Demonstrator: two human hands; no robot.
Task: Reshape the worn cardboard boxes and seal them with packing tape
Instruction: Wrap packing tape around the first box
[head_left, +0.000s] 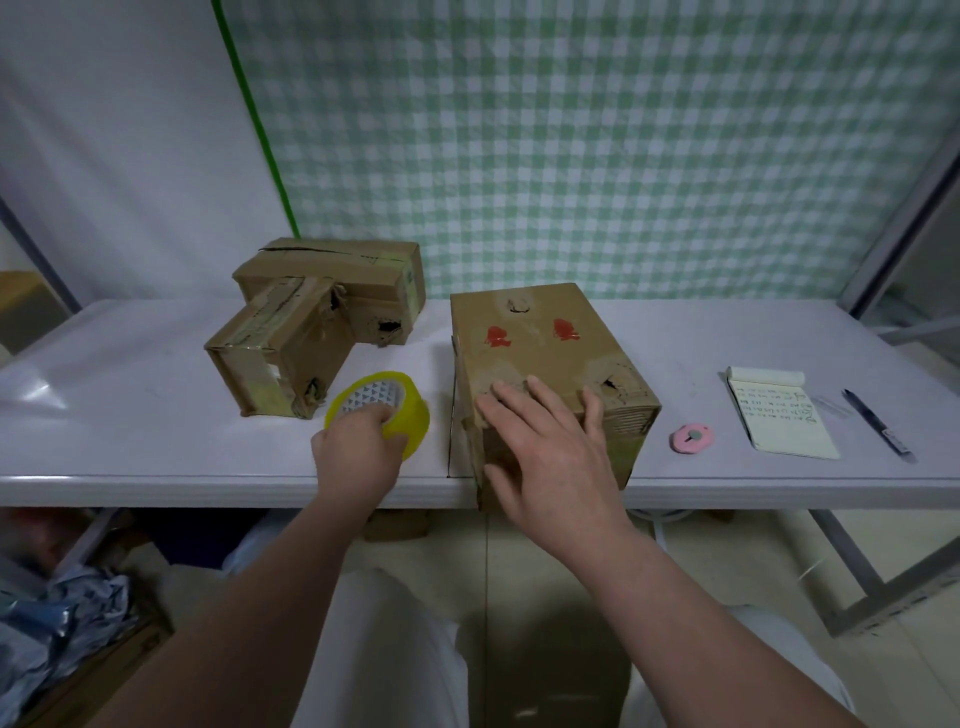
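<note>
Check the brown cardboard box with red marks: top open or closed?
Closed: the red-marked brown cardboard box shows no raised top flaps; right hand rests flat there.

Pale lilac-white flat desk (156, 415), long, front edge nearest the viewer. On it, L to R: small taped-up brown cardboard box (275, 358) w/ torn corners, touching a longer brown cardboard box (337, 270) behind it at the back. Roll of yellow packing tape (410, 415) just beside the small box, tilted, contact w/ desk unclear. Tall brown cardboard box w/ two red marks (545, 338) mid-desk, near end at front edge. Then small round pink cutter (691, 437), cream handwritten notepad (779, 415), dark blue pen (878, 423) far R.
</note>
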